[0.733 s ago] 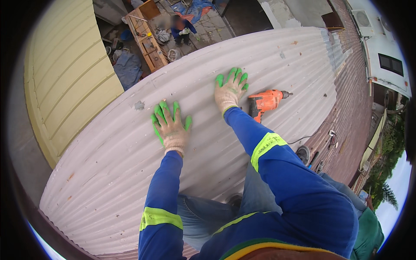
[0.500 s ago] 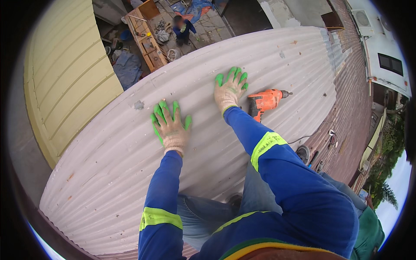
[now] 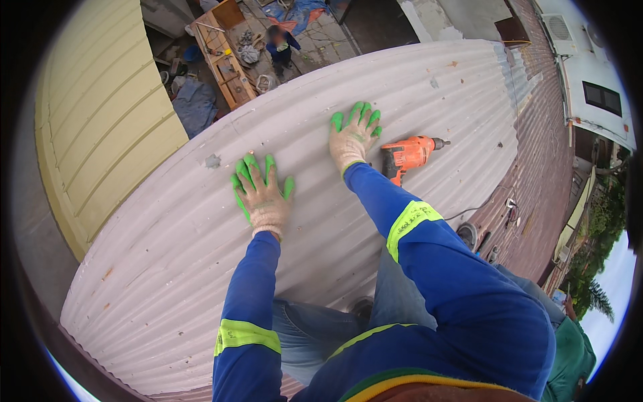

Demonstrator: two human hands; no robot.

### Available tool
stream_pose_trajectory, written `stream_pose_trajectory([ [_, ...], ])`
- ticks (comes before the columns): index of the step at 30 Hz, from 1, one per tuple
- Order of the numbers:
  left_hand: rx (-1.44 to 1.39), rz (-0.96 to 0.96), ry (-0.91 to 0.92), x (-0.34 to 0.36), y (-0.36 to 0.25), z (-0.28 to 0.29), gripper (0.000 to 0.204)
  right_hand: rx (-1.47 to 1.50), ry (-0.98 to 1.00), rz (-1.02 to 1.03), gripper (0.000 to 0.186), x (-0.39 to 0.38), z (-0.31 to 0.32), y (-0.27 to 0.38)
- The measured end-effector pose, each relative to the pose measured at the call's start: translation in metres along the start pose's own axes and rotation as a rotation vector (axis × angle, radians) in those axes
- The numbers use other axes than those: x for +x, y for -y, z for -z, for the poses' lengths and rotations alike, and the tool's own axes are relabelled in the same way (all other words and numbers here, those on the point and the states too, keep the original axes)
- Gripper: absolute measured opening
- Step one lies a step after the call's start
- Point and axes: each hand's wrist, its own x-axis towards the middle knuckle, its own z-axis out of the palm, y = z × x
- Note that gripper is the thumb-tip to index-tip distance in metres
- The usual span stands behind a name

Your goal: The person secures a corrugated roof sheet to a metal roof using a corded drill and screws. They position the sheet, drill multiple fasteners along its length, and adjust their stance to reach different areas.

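Resting spread, the left hand (image 3: 263, 199) and right hand (image 3: 351, 141) apparently steady the ridged sheet (image 3: 201, 254), the drill (image 3: 412, 153) lying nearby, unheld.

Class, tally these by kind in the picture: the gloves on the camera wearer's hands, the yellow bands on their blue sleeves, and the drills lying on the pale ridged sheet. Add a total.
Gloves: 2
Yellow bands: 2
Orange drill: 1
Total: 5
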Motion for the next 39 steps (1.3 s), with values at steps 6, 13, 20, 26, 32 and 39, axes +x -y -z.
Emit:
stream_pose_trajectory([
  [6,0.008,0.012,0.018,0.0,0.0,-0.002,0.072,-0.013,0.002,0.002,0.075,-0.001,-0.001,0.0],
  [13,0.029,0.02,0.03,0.0,0.0,-0.004,0.072,-0.008,0.012,-0.005,0.074,0.0,-0.003,-0.001],
  [20,0.027,0.016,0.033,0.0,0.001,-0.004,0.073,-0.002,-0.017,0.011,0.074,0.0,-0.004,-0.002],
  [26,0.031,0.01,0.038,0.001,0.0,-0.004,0.073,-0.036,0.042,-0.017,0.077,0.003,-0.001,0.001],
  [32,0.045,0.003,0.029,0.002,-0.001,0.0,0.073,0.086,0.187,0.025,0.082,0.017,0.024,-0.015],
  [39,0.076,-0.002,0.039,0.001,0.0,-0.003,0.074,0.007,-0.185,-0.063,0.082,0.179,0.051,-0.17],
])
